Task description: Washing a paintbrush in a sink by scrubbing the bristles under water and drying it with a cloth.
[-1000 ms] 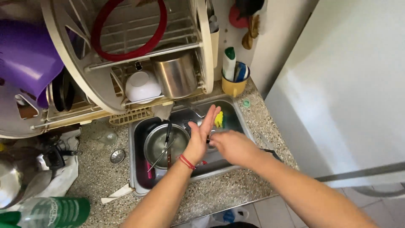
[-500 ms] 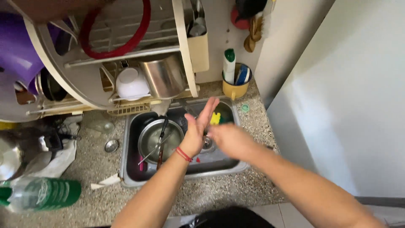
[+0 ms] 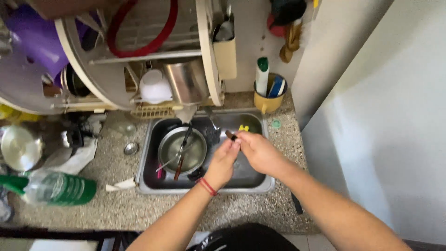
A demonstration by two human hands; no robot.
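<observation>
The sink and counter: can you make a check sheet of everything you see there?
Surface: speckled stone counter around a steel sink.
Job's things: small dark thing pinched at the fingertips, too small to tell.
Clutter: metal bowl with utensils in the sink; green bottle lying down; yellow cup; dish rack.
Hands: left hand and right hand together over the sink.
Cables: nothing seen.
Surroundings: white wall.

- A speckled granite counter (image 3: 116,204) runs across, a steel sink (image 3: 153,186) sunk into it.
- Up top, a cream dish rack (image 3: 204,56) hangs on the pale wall (image 3: 251,51).
- On the right, a big white wall (image 3: 390,121) catches soft, even light.
- A yellow mug (image 3: 268,100) sits in the corner.
</observation>
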